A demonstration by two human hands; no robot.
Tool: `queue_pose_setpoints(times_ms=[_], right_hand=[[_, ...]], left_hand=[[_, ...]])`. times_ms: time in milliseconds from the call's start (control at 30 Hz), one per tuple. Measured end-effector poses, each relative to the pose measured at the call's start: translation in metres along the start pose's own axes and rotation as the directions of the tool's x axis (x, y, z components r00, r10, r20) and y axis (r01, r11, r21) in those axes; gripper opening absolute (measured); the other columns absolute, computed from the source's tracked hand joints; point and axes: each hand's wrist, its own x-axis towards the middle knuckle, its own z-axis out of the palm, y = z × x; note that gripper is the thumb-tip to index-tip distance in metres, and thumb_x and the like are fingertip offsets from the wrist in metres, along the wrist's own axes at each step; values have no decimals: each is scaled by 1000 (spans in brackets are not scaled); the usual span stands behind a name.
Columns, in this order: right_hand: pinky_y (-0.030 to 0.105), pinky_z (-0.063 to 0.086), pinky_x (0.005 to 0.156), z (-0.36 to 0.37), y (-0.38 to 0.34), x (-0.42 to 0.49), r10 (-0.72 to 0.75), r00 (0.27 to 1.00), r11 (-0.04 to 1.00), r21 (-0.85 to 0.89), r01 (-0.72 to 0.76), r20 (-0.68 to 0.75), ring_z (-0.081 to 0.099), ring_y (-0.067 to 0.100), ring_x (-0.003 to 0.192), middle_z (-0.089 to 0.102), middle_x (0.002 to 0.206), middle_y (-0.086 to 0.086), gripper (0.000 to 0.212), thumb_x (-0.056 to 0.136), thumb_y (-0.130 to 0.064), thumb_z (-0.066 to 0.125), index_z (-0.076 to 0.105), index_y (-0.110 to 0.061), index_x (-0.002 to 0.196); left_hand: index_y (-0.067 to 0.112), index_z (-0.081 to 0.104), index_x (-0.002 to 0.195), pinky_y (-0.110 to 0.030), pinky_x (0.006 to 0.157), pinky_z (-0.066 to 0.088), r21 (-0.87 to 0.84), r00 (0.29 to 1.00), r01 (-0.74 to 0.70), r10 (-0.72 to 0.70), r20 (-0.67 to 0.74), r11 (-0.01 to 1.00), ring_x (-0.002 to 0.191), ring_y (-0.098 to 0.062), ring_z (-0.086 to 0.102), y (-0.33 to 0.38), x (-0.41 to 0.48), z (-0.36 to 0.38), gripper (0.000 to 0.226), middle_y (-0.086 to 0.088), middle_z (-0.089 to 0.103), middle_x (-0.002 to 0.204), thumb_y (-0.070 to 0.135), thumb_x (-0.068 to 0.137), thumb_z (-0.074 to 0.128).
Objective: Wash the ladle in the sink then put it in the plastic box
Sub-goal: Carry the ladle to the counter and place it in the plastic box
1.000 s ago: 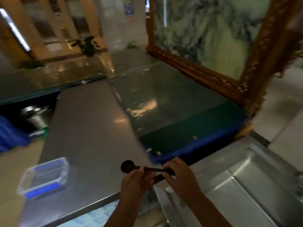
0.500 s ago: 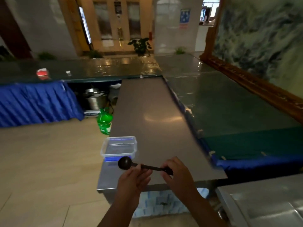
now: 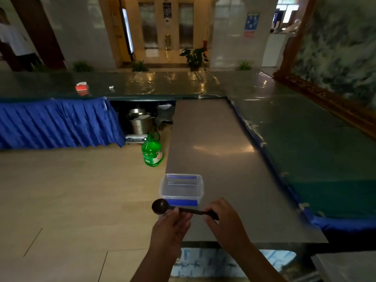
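Observation:
A small dark ladle (image 3: 162, 207) lies level in both my hands, bowl to the left. My left hand (image 3: 172, 226) pinches the handle just behind the bowl. My right hand (image 3: 224, 219) grips the handle's far end. The clear plastic box (image 3: 181, 189) with blue edges stands open and empty on the steel counter (image 3: 219, 159), just beyond the ladle. The ladle hovers over the counter's near left corner, a little in front of the box. Only a corner of the steel sink unit (image 3: 345, 265) shows at the bottom right.
A green bottle (image 3: 152, 152) stands on the floor left of the counter. A steel pot (image 3: 140, 122) sits under the far table behind it. A blue-skirted table (image 3: 57, 123) runs along the left. A green covered table (image 3: 325, 149) borders the counter's right.
My view has swung left from the sink toward the counter. The plastic box now sits straight ahead, just past the ladle. Both hands keep the same hold on the ladle.

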Motion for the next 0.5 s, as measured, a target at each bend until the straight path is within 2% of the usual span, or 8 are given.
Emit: queue_pose_setpoints(times_ms=[200,233,367,500], right_hand=[[28,55,75,13,27,57,-4,999,1000,26,3,36,59,6,83,54,90,-7,7,82,-17,67,65,-23,86],[27,54,74,16,30,66,-7,999,1000,20,6,45,58,6,82,53,89,-8,7,82,-16,66,65,-22,85],[7,39,68,29,51,107,-25,996,999,-42,28,84,50,0,81,46,87,-15,6,84,-19,66,63,-25,83],[6,34,65,42,71,138,-15,990,997,-78,26,137,45,0,80,45,86,-15,9,83,-19,65,59,-25,82]], left_hand=[[-1,63,111,-28,54,61,-31,999,1,-2,-41,1000,67,-22,76,14,54,16,22,-15,75,77,9,92,59],[-1,63,111,-27,55,61,-31,999,0,-1,-46,1000,68,-21,76,17,61,18,22,-15,76,77,9,92,59],[-1,65,110,-29,53,61,-30,997,1,-4,-79,1000,72,-23,77,28,99,31,22,-17,78,83,10,92,59],[1,66,112,-31,61,59,19,992,-2,4,-123,1000,80,-23,77,34,134,45,24,-17,77,95,13,92,60]])
